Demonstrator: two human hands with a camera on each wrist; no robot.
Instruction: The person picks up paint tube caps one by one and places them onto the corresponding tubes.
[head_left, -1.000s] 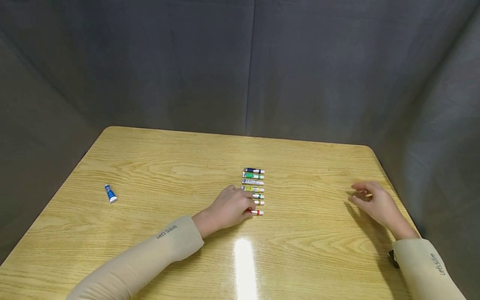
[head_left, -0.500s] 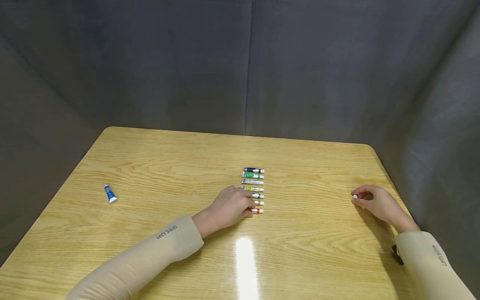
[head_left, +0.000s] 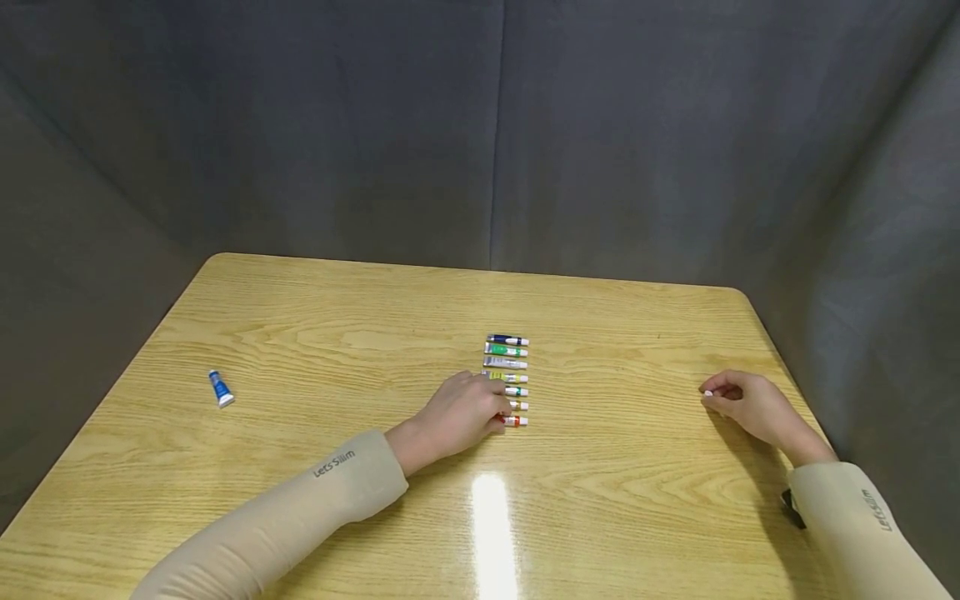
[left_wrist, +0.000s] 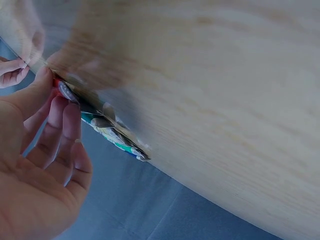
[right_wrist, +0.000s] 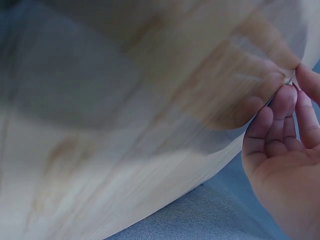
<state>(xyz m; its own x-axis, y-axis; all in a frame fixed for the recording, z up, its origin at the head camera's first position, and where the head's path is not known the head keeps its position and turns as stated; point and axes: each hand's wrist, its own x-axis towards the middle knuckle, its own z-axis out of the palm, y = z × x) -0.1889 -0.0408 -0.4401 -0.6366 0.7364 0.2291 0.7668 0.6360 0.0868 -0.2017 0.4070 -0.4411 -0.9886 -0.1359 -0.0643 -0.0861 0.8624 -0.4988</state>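
Observation:
In the head view my left hand (head_left: 465, 414) is at the near end of a row of small paint tubes. Its thumb and fingers pinch the red paint tube (head_left: 516, 422), whose left part they cover; the left wrist view also shows the red tube (left_wrist: 56, 86) between them. Beyond it lie the ochre tube (head_left: 519, 406), dark green tube (head_left: 517, 392) and yellow tube (head_left: 512, 378), partly behind the hand. Far to the right, my right hand (head_left: 753, 408) pinches a small white-ended thing (head_left: 708, 393) just at the table; the rest of it is hidden.
Farther up the row are a silver tube (head_left: 506, 363), a green tube (head_left: 506, 351) and a navy tube (head_left: 507, 340), all with caps to the right. A blue tube (head_left: 221, 389) lies apart at the left on the wooden table (head_left: 360, 300). Grey curtains (head_left: 337, 150) surround it.
The right thumb and fingertips, apart a second ago, have come together on the small white-ended thing. The red tube has shifted slightly up toward the row with the left hand on it.

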